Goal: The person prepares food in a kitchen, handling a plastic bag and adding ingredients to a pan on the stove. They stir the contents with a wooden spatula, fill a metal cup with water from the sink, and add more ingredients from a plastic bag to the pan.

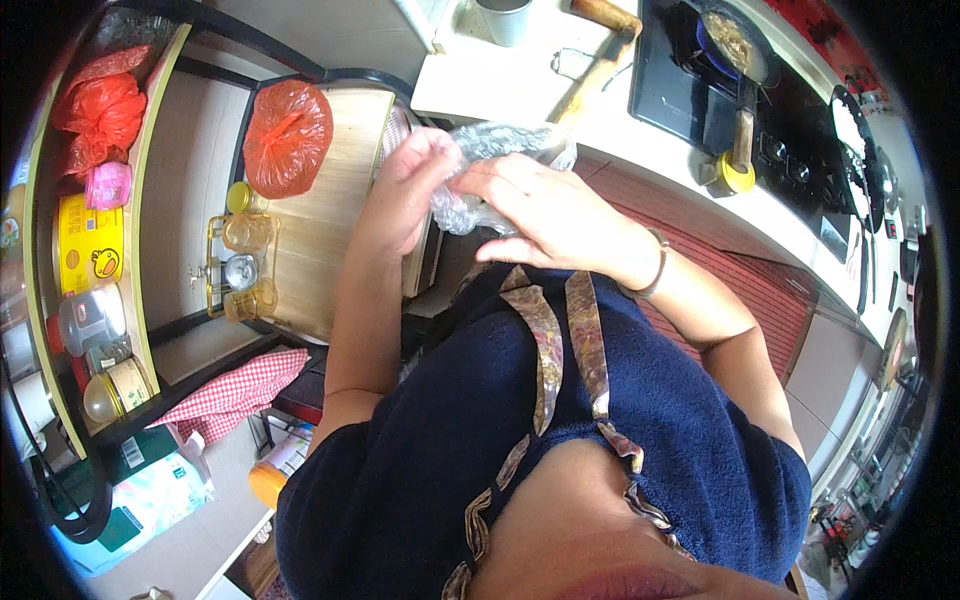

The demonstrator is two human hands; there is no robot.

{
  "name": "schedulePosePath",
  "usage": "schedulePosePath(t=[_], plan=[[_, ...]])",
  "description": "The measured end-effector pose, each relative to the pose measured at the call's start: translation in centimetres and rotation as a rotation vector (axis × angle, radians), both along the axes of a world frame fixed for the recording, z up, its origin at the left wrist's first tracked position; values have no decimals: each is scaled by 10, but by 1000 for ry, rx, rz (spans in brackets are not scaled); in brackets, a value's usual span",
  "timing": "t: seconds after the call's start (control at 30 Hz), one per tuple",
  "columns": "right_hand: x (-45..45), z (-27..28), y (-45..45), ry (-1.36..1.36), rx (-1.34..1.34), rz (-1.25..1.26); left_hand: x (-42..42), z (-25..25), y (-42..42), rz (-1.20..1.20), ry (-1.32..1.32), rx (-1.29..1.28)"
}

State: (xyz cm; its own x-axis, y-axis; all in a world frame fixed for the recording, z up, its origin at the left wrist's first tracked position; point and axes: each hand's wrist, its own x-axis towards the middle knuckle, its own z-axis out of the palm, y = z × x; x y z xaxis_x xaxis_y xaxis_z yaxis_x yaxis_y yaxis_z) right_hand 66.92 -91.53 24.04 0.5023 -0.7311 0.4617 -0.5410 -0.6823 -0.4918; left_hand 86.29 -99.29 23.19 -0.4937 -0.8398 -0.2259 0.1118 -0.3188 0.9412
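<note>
A crumpled clear plastic bag (517, 139) hangs in front of my chest, just off the worktop edge. My left hand (411, 187) is at the bag's left side, its fingers curled and slightly blurred against the plastic. Bent over the bag from the other side, my right hand (536, 214) grips the film with its fingers while the thumb sticks out below. What the bag contains cannot be made out.
A frying pan (731, 45) with food sits on a burner, its handle reaching over the counter (645, 150) beside a yellow-lidded jar (731, 176). To the left, shelves hold a red plastic bag (289, 139), a glass rack (244, 266) and a yellow tin (90, 244).
</note>
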Motion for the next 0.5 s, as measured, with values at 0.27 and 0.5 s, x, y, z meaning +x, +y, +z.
schedulePosePath(t=[0.27, 0.5], plan=[[-13, -4, 32, 952, 599, -54, 9, -15, -5, 224, -346, -170], [-41, 0, 16, 537, 735, -22, 2, -29, 15, -195, -430, -144]])
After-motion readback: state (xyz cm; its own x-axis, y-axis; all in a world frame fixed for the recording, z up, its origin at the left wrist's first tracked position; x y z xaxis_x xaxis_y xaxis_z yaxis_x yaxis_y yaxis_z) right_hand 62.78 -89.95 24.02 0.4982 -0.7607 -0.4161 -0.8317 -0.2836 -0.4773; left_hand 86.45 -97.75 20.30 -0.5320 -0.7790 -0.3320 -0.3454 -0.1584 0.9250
